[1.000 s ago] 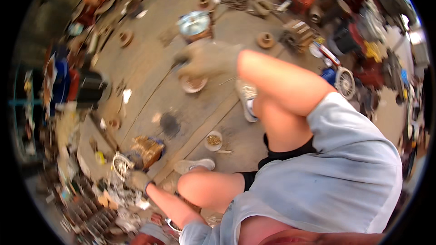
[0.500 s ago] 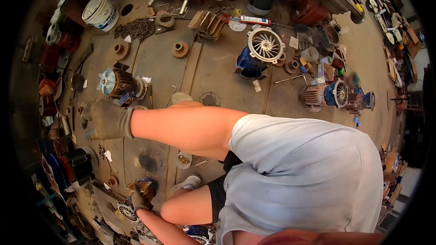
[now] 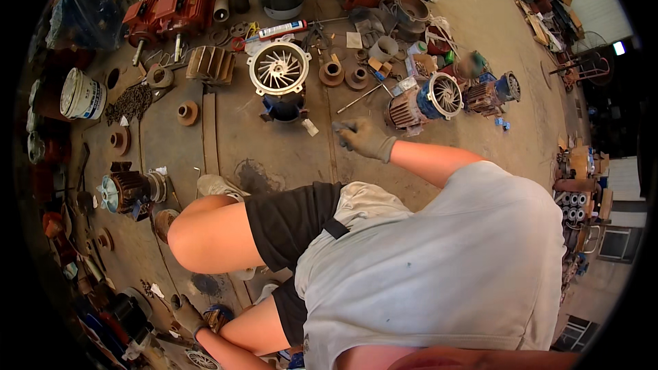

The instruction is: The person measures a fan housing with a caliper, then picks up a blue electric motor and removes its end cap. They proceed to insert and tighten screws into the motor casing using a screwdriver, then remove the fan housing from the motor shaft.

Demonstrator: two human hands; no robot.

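Observation:
My right hand [image 3: 366,139], in a dirty work glove, hangs over the floor right of an upright blue motor [image 3: 282,106]. Its fingers are loosely bent and apart, and I see nothing held in them. A pale ring with fan blades [image 3: 279,68] tops that motor. At the lower left, my gloved left hand [image 3: 186,314] has its fingers spread, holding nothing visible. Close beside it, a small brown and blue motor [image 3: 218,316] is partly hidden by my leg. Below lies a pale finned wheel [image 3: 201,359], cut off by my arm.
Left of my knee lies a rusty motor with a light-blue fan [image 3: 122,192]. Two finned motors, one brown and blue [image 3: 408,111], the other behind it [image 3: 485,96], lie to the right. Red motors [image 3: 185,7], a white bucket [image 3: 83,94] and a chain [image 3: 131,103] stand farther back.
My right hand has swung from the left motor across to the right. My left hand has come off the small motor, and my body and view have turned rightward.

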